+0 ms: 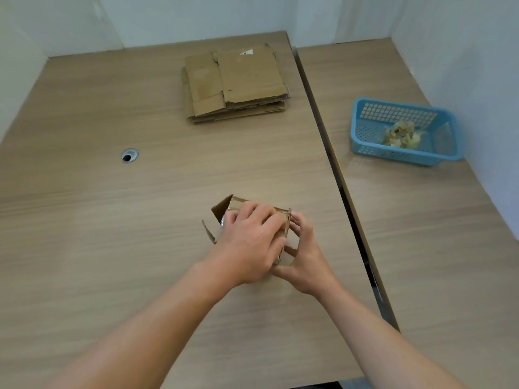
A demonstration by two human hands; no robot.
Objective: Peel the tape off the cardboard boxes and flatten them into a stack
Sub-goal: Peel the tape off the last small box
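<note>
Cardboard box (223, 209), near the table's (112, 248) right edge, is clasped by left hand (250, 242) and right hand (307, 256); flattening seems begun, firmer pressing is needed.

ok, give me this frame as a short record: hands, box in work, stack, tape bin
left hand: draped over the top of the small box, holding it
right hand: grips the box's right end between fingers and thumb
small box: not yet flattened, flaps open on its left side
stack: flattened cardboard, far side of the main table, apart from the hands
blue basket: on the adjoining table to the right, holds a crumpled tape wad
</note>
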